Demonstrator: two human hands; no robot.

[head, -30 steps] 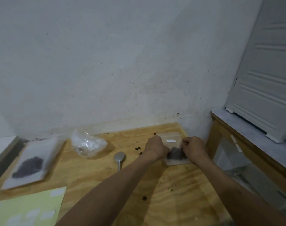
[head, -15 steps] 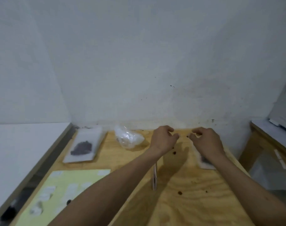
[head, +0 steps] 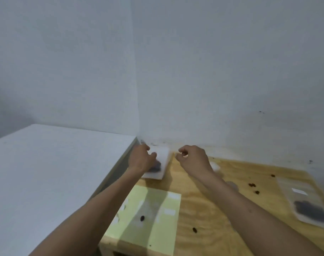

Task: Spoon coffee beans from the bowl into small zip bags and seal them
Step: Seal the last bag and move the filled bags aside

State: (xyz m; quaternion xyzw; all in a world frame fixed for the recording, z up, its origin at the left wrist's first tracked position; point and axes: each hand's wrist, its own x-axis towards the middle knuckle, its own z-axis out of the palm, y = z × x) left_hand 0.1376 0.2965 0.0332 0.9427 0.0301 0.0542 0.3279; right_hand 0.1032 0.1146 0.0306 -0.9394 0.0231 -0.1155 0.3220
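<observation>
Beans sit in 2 small bags on the wooden table [head: 222,209]: the right bag [head: 310,206] lies flat near the right edge, well apart from both hands, and the left bag [head: 162,163] lies by the wall corner. Left hand [head: 141,160] hovers over or touches that left bag, fingers loosely curled; its grip looks released. Right hand [head: 192,159] is curled just beside it, holding nothing visible. Stray beans [head: 252,185] dot the table. Whether either bag is sealed I cannot tell; no bowl shows.
</observation>
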